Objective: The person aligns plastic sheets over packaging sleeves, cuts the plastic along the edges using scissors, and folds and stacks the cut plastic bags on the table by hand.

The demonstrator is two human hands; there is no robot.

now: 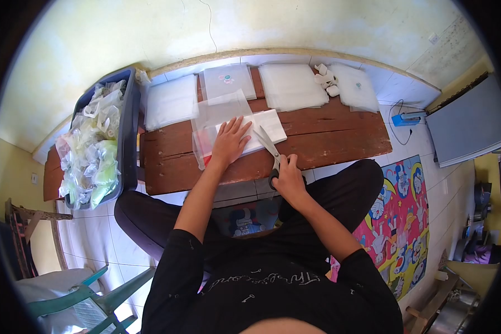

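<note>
My left hand lies flat with fingers stretched over a white folded stack, perhaps plastic bags or paper, on the wooden bench. Under and beside it lies a clear plastic sheet or bag, with a red patch showing near my wrist. My right hand is wrapped round the dark handles of a pair of scissors. The scissors' blades point up and left, at the right part of the white stack; whether they touch it I cannot tell.
Stacks of clear plastic bags line the back of the brown bench, with a crumpled white bundle among them. A dark tub of filled plastic bags stands left. A blue device is on the floor at right, near a colourful mat.
</note>
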